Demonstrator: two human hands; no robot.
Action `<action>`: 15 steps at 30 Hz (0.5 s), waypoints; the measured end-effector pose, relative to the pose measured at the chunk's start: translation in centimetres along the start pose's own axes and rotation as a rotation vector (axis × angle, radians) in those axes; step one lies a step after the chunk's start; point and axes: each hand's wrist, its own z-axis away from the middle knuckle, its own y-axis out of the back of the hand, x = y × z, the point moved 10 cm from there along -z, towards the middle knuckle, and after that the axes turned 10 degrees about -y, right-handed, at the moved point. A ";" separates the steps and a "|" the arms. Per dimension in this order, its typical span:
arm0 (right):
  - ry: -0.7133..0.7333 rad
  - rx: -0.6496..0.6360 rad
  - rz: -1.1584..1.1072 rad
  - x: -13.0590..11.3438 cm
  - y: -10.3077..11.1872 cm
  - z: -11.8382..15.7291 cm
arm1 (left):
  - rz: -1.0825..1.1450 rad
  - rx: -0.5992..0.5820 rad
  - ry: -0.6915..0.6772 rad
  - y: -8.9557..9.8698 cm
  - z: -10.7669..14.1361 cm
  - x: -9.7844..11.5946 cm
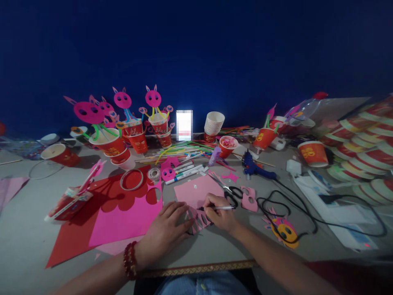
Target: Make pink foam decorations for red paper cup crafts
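Note:
My left hand (168,226) lies flat with its fingers spread, resting on the near left edge of a light pink paper sheet (196,186). My right hand (220,216) is closed around a slim marker pen (225,207), its tip pointing left and down at the sheet. Between both hands, at the sheet's near edge, is a pink paper scrap with cut-out holes (201,223). Scissors (230,189) lie just beyond my right hand. Several markers (186,174) and a round pink paper face (168,174) sit past the sheet.
Red paper (66,237) and bright pink paper (123,223) lie left. Paper-cup figures (135,137) stand behind. A blue glue gun (258,168) with a looping black cord rests right, near a white power strip (331,217) and stacked cups (368,159).

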 end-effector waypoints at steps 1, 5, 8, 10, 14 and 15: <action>0.003 -0.001 -0.003 -0.1 0.0 0.0 | -0.001 -0.003 0.000 0.0 0.0 0.0; 0.005 -0.001 -0.020 -0.1 0.1 0.0 | 0.002 -0.001 0.003 -0.1 0.0 0.0; 0.001 -0.008 -0.037 0.1 0.0 0.0 | 0.004 -0.006 0.002 -0.2 0.0 0.0; 0.002 -0.013 -0.040 0.1 0.0 0.0 | 0.004 -0.012 0.001 -0.2 0.0 0.0; 0.011 -0.014 -0.043 -0.1 0.1 0.0 | 0.000 0.000 -0.005 0.0 -0.1 0.1; 0.011 -0.016 -0.044 -0.1 0.1 0.0 | 0.000 0.003 -0.005 0.0 -0.1 0.1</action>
